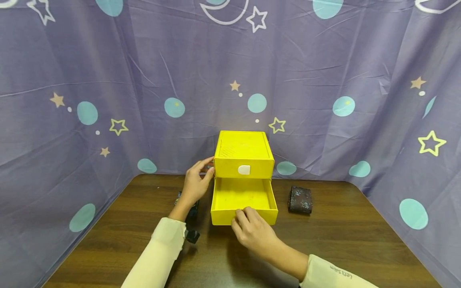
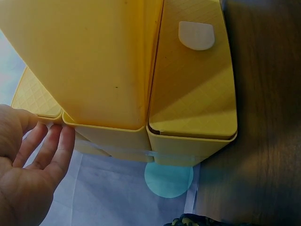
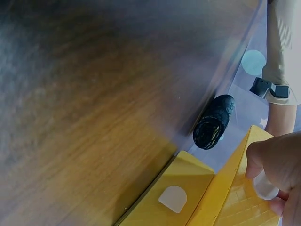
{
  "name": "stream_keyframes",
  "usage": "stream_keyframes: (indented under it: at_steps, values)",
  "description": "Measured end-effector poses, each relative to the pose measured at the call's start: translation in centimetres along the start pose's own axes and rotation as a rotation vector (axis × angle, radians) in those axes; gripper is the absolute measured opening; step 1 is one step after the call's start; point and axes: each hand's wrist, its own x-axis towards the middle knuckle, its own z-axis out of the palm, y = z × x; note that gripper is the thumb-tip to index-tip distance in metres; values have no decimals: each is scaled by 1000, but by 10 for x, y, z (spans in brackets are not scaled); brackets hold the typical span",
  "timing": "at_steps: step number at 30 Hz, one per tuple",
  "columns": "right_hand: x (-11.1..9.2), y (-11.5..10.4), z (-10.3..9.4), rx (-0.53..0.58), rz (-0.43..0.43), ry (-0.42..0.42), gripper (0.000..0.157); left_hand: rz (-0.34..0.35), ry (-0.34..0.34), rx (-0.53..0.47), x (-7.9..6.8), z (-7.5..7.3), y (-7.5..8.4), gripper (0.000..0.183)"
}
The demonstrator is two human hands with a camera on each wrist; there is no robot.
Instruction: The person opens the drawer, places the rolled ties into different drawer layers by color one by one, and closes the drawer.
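"Curtain [image 1: 306, 72] comes first for size; it hangs behind the brown counter [image 1: 342, 240] and along both sides. What stands on it?"

"A yellow drawer unit [image 1: 245, 144], near the back, its front facing the person, presumably so both hands can reach it."

"Which drawer is out?"

"The middle drawer [image 1: 219, 217]. It juts forward, with the top drawer [image 1: 228, 170] pushed in above it and the bottom drawer [image 2: 195, 84] pushed in below."

"And the hands?"

"The left hand [image 1: 195, 183] touches the unit's upper left side, its fingers fairly straight, that grip not wrapped round anything. I'd judge it steadies the body against sliding. The right hand [image 1: 253, 230] is at the middle drawer's front."

"Those dark patterned bundles?"

"The right roll [image 1: 300, 200] lies on the counter, apart from the unit; the left roll [image 3: 214, 122] is on the other side, partly hidden by the left arm in the head view. Off to the sides, they sit outside the drawer's path."

"What does the right grip have?"

"The little white tab [image 3: 264, 187], clamped between thumb and fingers, likely because it's the drawer's handle."
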Motion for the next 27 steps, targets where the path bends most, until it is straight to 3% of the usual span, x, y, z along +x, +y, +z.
stream_keyframes:
  at_steps: [27]
  values:
    - [-2, -13, -11, 26, 25, -4, 39, -23, -22, 3, -2, -1, 2, 39]
